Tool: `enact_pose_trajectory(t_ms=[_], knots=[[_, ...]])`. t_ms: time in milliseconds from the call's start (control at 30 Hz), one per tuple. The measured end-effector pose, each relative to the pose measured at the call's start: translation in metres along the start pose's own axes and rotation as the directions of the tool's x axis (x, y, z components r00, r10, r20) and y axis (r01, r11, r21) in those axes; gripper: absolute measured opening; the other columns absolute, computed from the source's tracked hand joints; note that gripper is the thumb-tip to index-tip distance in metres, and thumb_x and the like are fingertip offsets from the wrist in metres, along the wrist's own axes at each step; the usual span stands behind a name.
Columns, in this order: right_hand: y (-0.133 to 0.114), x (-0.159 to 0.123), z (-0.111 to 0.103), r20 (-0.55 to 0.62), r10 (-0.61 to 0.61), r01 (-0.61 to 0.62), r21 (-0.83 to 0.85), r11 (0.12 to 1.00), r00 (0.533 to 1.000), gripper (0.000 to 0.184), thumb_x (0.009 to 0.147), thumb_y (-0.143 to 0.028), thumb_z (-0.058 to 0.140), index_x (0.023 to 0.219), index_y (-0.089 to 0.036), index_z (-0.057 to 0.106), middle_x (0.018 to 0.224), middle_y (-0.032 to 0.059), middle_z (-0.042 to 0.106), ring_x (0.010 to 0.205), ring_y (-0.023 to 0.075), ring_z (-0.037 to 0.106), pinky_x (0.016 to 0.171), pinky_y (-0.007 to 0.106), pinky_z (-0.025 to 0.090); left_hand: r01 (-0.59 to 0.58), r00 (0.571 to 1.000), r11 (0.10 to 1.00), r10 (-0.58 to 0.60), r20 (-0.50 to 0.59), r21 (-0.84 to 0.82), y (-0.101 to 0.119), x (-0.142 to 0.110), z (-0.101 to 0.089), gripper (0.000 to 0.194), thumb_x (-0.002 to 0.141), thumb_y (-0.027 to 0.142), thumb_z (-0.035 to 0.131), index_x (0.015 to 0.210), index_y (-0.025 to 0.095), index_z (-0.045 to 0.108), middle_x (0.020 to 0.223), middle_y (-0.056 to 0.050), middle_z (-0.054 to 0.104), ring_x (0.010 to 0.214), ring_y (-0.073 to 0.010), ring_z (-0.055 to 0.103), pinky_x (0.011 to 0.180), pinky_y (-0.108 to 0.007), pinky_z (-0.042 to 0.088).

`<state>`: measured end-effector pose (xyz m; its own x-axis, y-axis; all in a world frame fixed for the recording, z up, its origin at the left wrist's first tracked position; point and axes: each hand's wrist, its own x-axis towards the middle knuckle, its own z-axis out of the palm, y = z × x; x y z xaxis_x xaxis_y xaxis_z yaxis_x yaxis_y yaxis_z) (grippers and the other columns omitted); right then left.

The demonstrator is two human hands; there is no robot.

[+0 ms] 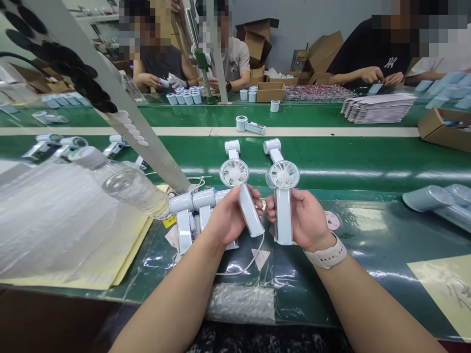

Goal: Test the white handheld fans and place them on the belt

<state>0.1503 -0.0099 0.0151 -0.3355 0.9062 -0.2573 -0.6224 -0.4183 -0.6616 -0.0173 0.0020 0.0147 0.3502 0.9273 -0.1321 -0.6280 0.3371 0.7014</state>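
Observation:
My left hand is closed round the handle of a light-blue handheld fan, its round grille tilted up to the left. In my right hand a second handheld fan stands nearly upright, grille at the top. The two fans are side by side, a small gap apart. Just beyond their heads lie two more fans on the green surface. Several fans lie in a row by my left forearm, partly hidden by it. A white cable runs below my left hand.
A slanted metal post rises at the left beside a water bottle and plastic-covered sheets. Across the green conveyor several people work among cups and boxes. More fans lie at the right. Bubble wrap lies at the front edge.

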Motion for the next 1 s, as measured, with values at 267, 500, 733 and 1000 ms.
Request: enact_pose_trajectory(t_ms=[267,500,733,1000], knots=[[0.002,0.002,-0.001,-0.039,-0.212,0.211,-0.038,0.977,0.976,0.022,0.072,-0.037,0.068,0.088,-0.022,0.063,0.069,0.0010,0.061,0.060,0.0189,0.057,0.052,0.032,0.051,-0.025,0.998,1.000,0.025,0.049,-0.008,0.002,-0.002,0.001,0.019,0.080,0.026,0.061,0.094,0.014,0.063,0.088,-0.007,0.074,0.076,-0.0225,0.070,0.072,-0.038,0.057],[-0.003,0.002,-0.003,-0.170,-0.400,0.391,-0.085,0.916,0.900,0.023,0.079,-0.033,0.068,0.102,-0.028,0.067,0.094,0.0012,0.069,0.087,0.0208,0.063,0.070,0.033,0.054,-0.073,0.996,0.994,0.068,0.060,0.086,0.000,-0.004,0.006,0.046,0.075,0.034,0.079,0.111,0.020,0.055,0.104,-0.007,0.074,0.089,-0.0242,0.073,0.077,-0.037,0.058],[0.003,0.008,-0.001,-0.181,-0.377,0.359,-0.123,0.925,0.908,0.023,0.083,-0.031,0.067,0.105,-0.027,0.065,0.083,0.0007,0.072,0.076,0.0216,0.068,0.070,0.039,0.057,-0.099,0.994,0.942,0.105,-0.003,0.319,-0.007,0.000,-0.004,0.059,0.066,0.055,0.083,0.100,0.021,0.048,0.088,-0.005,0.074,0.080,-0.0230,0.072,0.063,-0.028,0.049],[0.003,0.007,0.000,-0.276,-0.353,0.322,-0.154,0.934,0.894,0.020,0.076,-0.025,0.060,0.094,-0.021,0.067,0.078,0.0028,0.073,0.064,0.0212,0.067,0.063,0.038,0.056,-0.074,0.996,0.934,0.086,-0.020,0.349,-0.007,0.001,-0.005,0.060,0.065,0.058,0.082,0.097,0.021,0.047,0.080,-0.001,0.071,0.064,-0.0146,0.065,0.057,-0.023,0.046]])
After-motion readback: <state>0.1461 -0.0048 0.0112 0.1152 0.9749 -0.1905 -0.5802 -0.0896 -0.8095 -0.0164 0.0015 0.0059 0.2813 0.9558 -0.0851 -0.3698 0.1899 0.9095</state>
